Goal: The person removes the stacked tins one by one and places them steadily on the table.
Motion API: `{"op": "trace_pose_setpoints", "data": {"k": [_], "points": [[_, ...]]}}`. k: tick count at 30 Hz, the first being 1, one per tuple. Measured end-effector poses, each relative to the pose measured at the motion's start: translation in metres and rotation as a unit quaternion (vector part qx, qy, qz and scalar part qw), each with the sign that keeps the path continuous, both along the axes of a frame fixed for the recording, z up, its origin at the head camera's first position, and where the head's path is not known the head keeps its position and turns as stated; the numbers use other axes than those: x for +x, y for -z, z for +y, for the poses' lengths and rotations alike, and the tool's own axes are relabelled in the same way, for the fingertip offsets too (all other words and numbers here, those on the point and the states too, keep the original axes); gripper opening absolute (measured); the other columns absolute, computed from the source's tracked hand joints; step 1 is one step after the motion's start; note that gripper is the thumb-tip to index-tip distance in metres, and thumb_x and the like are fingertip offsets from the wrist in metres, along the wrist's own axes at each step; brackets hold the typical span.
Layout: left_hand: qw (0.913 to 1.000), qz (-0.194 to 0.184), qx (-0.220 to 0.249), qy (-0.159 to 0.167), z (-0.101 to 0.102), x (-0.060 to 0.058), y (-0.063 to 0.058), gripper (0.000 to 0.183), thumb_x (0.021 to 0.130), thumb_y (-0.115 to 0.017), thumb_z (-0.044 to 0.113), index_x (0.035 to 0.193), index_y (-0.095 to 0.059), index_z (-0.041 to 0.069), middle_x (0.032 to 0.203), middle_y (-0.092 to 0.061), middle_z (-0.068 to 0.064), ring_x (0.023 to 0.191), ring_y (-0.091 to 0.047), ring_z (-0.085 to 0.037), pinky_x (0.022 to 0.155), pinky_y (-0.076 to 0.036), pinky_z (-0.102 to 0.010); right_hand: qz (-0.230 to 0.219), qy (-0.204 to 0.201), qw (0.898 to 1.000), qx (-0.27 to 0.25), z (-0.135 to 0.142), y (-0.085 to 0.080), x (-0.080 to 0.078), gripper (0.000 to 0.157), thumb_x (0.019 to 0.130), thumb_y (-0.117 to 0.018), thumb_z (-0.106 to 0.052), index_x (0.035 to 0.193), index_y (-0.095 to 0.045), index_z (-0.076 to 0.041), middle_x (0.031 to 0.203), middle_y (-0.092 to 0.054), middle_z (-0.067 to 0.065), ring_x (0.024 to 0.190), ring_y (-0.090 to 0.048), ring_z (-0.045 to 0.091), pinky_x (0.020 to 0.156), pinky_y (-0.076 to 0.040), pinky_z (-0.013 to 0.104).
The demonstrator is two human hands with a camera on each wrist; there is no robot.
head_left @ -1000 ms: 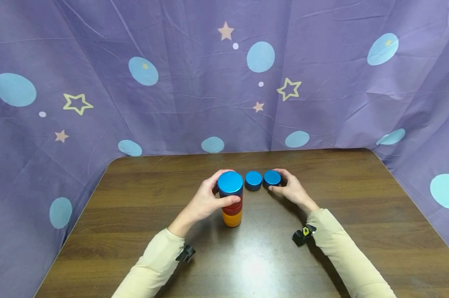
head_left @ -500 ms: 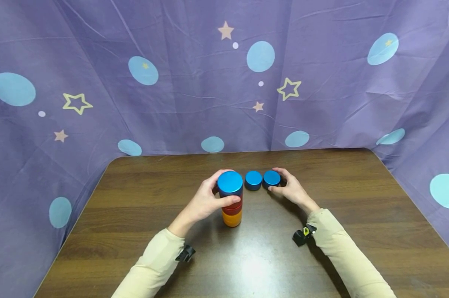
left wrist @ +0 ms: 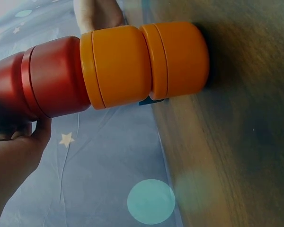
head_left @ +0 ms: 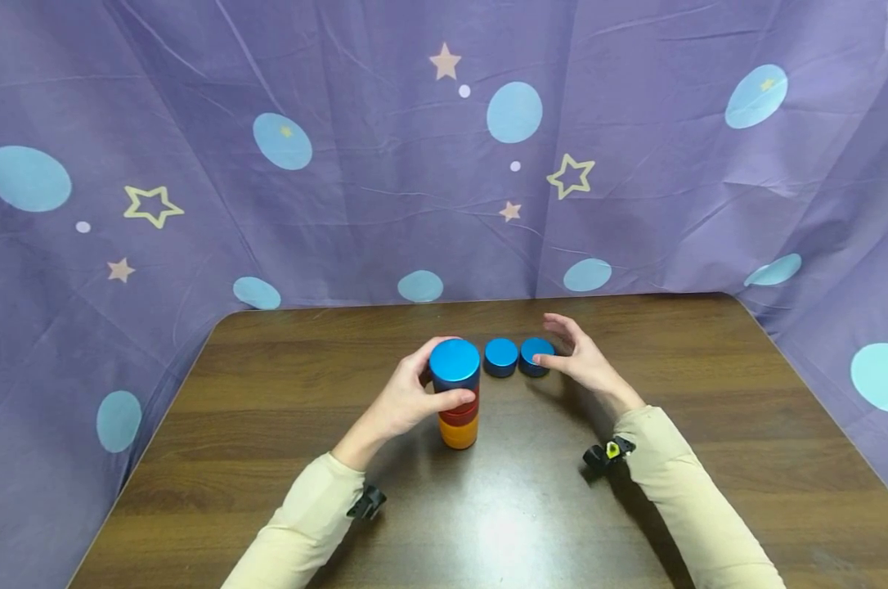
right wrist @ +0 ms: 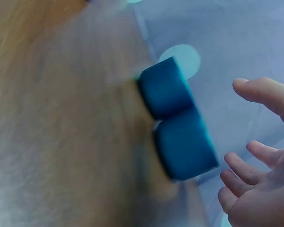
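A stack of round lidded canisters stands on the table: a blue canister (head_left: 455,361) on top, red canisters (left wrist: 59,75) under it, orange canisters (left wrist: 120,66) at the bottom. My left hand (head_left: 405,399) grips the upper part, thumb in front and fingers around the far side. To the right, two blue canisters sit side by side, the nearer-to-stack canister (head_left: 501,355) and the right-hand canister (head_left: 531,350). My right hand (head_left: 585,366) hovers just over the right-hand one with fingers spread; the right wrist view shows a gap between hand and canister.
Brown wooden table (head_left: 282,409) with rounded back corners. A purple curtain (head_left: 385,164) printed with stars and dots hangs right behind its back edge. Black wrist cameras, such as the right-hand wrist camera (head_left: 598,458), sit close above the tabletop.
My right hand has let go of the right-hand blue canister and lifted slightly, its fingers spreading. The left hand and the stack have stayed in place.
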State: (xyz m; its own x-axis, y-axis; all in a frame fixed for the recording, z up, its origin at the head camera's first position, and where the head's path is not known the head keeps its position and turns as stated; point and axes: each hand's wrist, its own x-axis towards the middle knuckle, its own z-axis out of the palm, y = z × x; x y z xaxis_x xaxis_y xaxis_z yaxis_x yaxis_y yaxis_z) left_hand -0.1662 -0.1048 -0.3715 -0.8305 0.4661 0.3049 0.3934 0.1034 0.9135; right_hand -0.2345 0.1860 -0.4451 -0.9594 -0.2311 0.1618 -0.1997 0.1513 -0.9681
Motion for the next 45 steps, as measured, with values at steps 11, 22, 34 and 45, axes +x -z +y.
{"op": "trace_pose_setpoints", "data": {"k": [11, 22, 34, 45], "points": [[0.9998, 0.009, -0.01, -0.011, -0.001, 0.0, 0.002, 0.06, 0.079, -0.081, 0.017, 0.13, -0.053, 0.004, 0.115, -0.062, -0.012, 0.104, -0.059, -0.026, 0.092, -0.047, -0.044, 0.055, -0.029, 0.998, 0.0, -0.01, -0.028, 0.008, 0.073, 0.079, -0.072, 0.01, 0.141, -0.035, 0.005, 0.137, -0.042, 0.029, 0.132, -0.034, 0.04, 0.112, -0.019, 0.05], [0.9997, -0.005, -0.018, -0.012, -0.001, 0.003, 0.006, 0.066, 0.078, -0.083, 0.023, 0.132, -0.052, 0.002, 0.119, -0.061, -0.013, 0.107, -0.058, -0.028, 0.094, -0.046, -0.045, 0.091, -0.084, 0.992, -0.004, -0.026, -0.061, 0.024, 0.076, 0.081, -0.071, 0.009, 0.145, -0.033, -0.001, 0.142, -0.042, 0.019, 0.136, -0.033, 0.029, 0.114, -0.017, 0.044], [0.9994, -0.016, -0.032, 0.0, -0.004, 0.002, 0.021, 0.068, 0.081, -0.08, 0.016, 0.137, -0.046, 0.001, 0.125, -0.058, -0.015, 0.112, -0.057, -0.029, 0.096, -0.046, -0.044, 0.148, -0.132, 0.98, 0.012, -0.043, -0.088, 0.043, 0.077, 0.079, -0.073, 0.009, 0.145, -0.034, -0.001, 0.142, -0.045, 0.014, 0.135, -0.035, 0.029, 0.114, -0.018, 0.046], [0.9992, -0.006, -0.039, -0.009, -0.002, 0.005, 0.024, 0.051, 0.086, -0.072, 0.007, 0.131, -0.051, -0.002, 0.121, -0.061, -0.015, 0.108, -0.059, -0.027, 0.094, -0.047, -0.042, 0.148, -0.2, 0.969, 0.003, -0.064, -0.092, 0.06, 0.079, 0.079, -0.076, 0.004, 0.145, -0.035, -0.006, 0.143, -0.044, 0.007, 0.135, -0.036, 0.022, 0.113, -0.024, 0.04]]}}
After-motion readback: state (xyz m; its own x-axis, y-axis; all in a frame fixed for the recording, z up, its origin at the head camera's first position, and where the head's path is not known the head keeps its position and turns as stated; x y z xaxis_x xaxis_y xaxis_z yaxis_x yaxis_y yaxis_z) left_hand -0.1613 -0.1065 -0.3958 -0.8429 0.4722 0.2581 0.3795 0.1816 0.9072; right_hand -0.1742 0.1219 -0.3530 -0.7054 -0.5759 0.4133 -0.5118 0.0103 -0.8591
